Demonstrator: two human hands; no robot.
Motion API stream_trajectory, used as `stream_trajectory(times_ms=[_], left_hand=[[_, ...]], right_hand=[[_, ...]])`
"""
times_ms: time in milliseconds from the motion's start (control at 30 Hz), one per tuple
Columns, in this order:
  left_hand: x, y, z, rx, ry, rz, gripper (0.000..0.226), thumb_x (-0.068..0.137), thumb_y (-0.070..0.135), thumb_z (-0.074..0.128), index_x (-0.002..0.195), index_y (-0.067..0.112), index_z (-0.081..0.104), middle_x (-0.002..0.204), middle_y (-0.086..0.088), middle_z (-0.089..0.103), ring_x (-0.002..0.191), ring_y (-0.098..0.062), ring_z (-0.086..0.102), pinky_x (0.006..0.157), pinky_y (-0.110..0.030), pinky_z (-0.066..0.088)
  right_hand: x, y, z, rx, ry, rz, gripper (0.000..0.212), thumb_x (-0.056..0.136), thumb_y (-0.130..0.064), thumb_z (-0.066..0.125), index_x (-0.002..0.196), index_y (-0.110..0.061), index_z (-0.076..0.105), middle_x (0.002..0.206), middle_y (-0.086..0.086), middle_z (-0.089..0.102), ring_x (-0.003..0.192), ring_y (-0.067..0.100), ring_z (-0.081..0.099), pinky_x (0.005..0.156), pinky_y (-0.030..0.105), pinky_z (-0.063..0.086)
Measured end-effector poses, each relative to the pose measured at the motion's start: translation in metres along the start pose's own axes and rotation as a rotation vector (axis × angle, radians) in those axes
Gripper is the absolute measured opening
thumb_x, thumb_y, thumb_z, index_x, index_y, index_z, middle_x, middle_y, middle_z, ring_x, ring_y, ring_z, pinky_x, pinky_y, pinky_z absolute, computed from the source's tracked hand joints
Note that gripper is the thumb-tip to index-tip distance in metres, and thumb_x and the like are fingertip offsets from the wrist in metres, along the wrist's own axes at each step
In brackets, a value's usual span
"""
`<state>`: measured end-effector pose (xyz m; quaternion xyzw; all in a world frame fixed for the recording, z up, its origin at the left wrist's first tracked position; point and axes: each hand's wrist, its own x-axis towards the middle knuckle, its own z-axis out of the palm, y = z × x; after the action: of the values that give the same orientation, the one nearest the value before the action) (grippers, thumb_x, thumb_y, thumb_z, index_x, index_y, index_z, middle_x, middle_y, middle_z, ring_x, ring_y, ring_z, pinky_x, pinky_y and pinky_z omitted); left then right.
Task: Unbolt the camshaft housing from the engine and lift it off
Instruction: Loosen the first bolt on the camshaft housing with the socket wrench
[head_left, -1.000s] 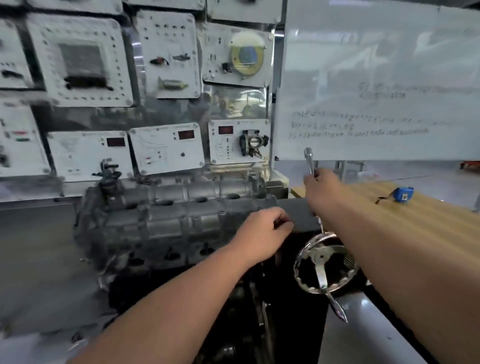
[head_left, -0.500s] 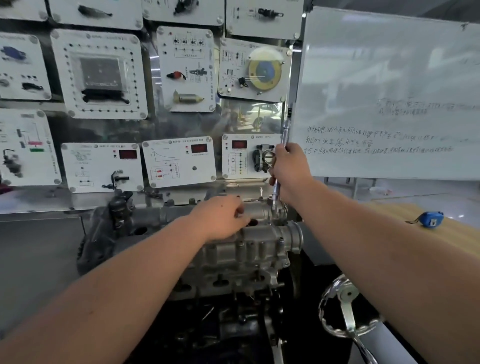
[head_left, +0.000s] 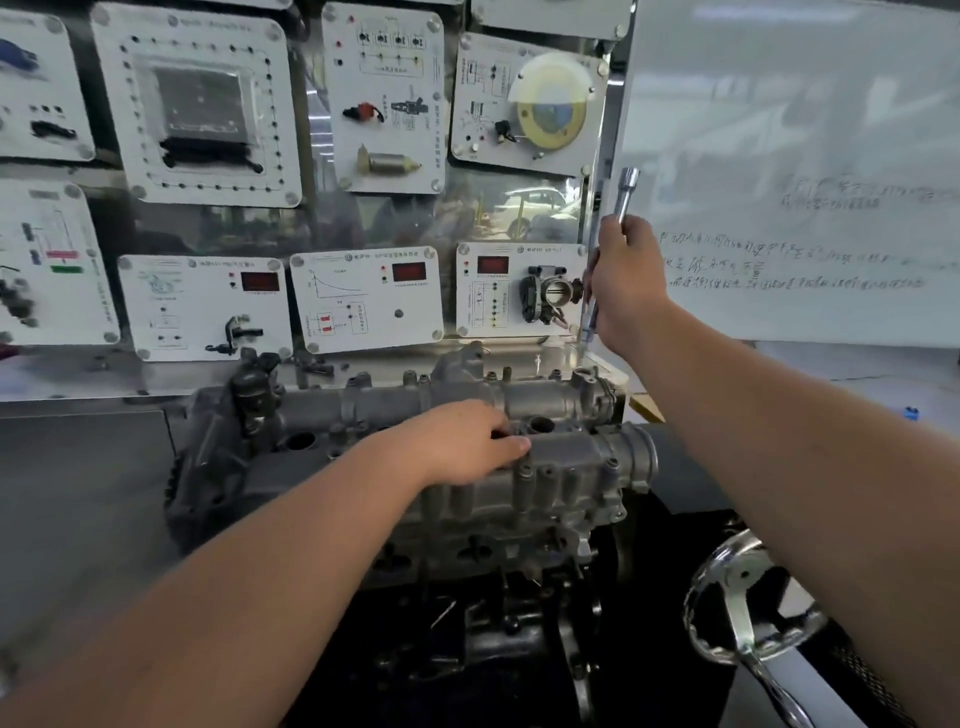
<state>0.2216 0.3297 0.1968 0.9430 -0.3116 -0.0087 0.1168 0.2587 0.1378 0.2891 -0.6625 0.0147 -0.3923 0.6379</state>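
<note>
The camshaft housing (head_left: 467, 415) sits on top of the engine (head_left: 467, 519), its long axis running left to right across the view. The left hand (head_left: 467, 441) rests on it near the right end, fingers curled over a bolt area. The right hand (head_left: 623, 280) grips a socket wrench (head_left: 618, 208) upright, above and behind the housing's right end, its lower tip just clear of the bolts there.

Whiteboard (head_left: 810, 218) handwriting illegible through blur; left hand (head_left: 462, 441) fingertips concealed in camshaft housing (head_left: 561, 457) recess; handwheel (head_left: 748, 613) handle cropped below.
</note>
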Motion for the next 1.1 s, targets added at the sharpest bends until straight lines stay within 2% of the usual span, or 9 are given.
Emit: stream_trajectory(times_ms=[100,167,300,367,467,667,833,967,1100], left_hand=[[-0.001,0.0,0.003,-0.03,-0.001,-0.018,0.042,0.102,0.059,0.044,0.101,0.022,0.064,0.106,-0.004,0.063,0.087,-0.018,0.064,0.078,-0.038,0.053],[-0.001,-0.001,0.005,-0.046,0.001,-0.024,0.043,0.101,0.061,0.045,0.107,0.022,0.063,0.109,0.0,0.058,0.088,-0.014,0.062,0.076,-0.035,0.05],[-0.003,-0.001,0.011,-0.026,0.038,-0.017,0.032,0.099,0.067,0.04,0.087,0.04,0.052,0.102,0.012,0.049,0.092,-0.008,0.056,0.092,-0.042,0.05],[-0.002,-0.001,0.012,0.011,0.056,-0.023,0.035,0.094,0.075,0.035,0.081,0.044,0.046,0.1,0.015,0.048,0.089,-0.003,0.054,0.089,-0.044,0.052],[0.0,-0.003,0.009,0.049,0.066,-0.036,0.044,0.082,0.086,0.027,0.081,0.046,0.046,0.1,0.018,0.049,0.088,0.001,0.053,0.085,-0.044,0.053],[0.006,-0.006,0.006,0.05,0.061,-0.055,0.047,0.079,0.087,0.029,0.087,0.046,0.05,0.1,0.018,0.051,0.089,0.001,0.054,0.085,-0.042,0.053],[0.003,-0.008,0.011,0.054,0.082,-0.059,0.052,0.075,0.09,0.024,0.092,0.048,0.05,0.1,0.021,0.05,0.087,0.004,0.052,0.073,-0.031,0.046],[0.005,-0.007,0.01,0.052,0.089,-0.073,0.052,0.076,0.09,0.026,0.096,0.049,0.051,0.1,0.022,0.05,0.086,0.005,0.051,0.068,-0.029,0.039],[0.007,-0.008,0.01,0.053,0.083,-0.086,0.058,0.073,0.091,0.024,0.099,0.049,0.052,0.1,0.023,0.049,0.088,0.005,0.051,0.07,-0.03,0.04]], right_hand=[[0.008,0.002,0.004,0.013,-0.077,-0.029,0.029,0.107,-0.038,0.038,0.121,-0.018,0.054,0.094,0.003,0.053,0.081,0.02,0.048,0.074,0.037,0.041],[0.013,0.011,0.009,0.024,-0.133,-0.032,0.026,0.107,-0.041,0.038,0.112,-0.023,0.056,0.084,-0.002,0.053,0.071,0.014,0.048,0.066,0.03,0.041],[0.016,0.036,0.015,0.026,-0.206,-0.004,0.027,0.106,-0.044,0.039,0.093,-0.026,0.054,0.062,-0.012,0.048,0.054,0.006,0.04,0.055,0.027,0.035],[0.02,0.047,0.014,0.058,-0.222,-0.002,0.027,0.107,-0.043,0.039,0.091,-0.027,0.053,0.055,-0.015,0.042,0.05,0.006,0.034,0.054,0.029,0.031],[0.026,0.056,0.013,0.081,-0.22,-0.015,0.024,0.107,-0.044,0.04,0.094,-0.029,0.054,0.058,-0.016,0.042,0.052,0.005,0.033,0.055,0.029,0.03],[0.03,0.062,0.017,0.145,-0.214,-0.023,0.027,0.107,-0.045,0.04,0.096,-0.027,0.056,0.052,-0.015,0.043,0.052,0.007,0.036,0.054,0.028,0.032],[0.03,0.065,0.02,0.145,-0.24,-0.028,0.028,0.106,-0.044,0.04,0.093,-0.024,0.055,0.053,-0.015,0.043,0.053,0.007,0.036,0.055,0.029,0.033],[0.028,0.068,0.02,0.154,-0.254,-0.035,0.027,0.106,-0.043,0.041,0.092,-0.024,0.055,0.054,-0.016,0.043,0.051,0.005,0.036,0.053,0.026,0.033],[0.028,0.066,0.016,0.194,-0.234,-0.024,0.026,0.107,-0.042,0.041,0.097,-0.024,0.058,0.056,-0.015,0.046,0.053,0.005,0.039,0.053,0.023,0.035]])
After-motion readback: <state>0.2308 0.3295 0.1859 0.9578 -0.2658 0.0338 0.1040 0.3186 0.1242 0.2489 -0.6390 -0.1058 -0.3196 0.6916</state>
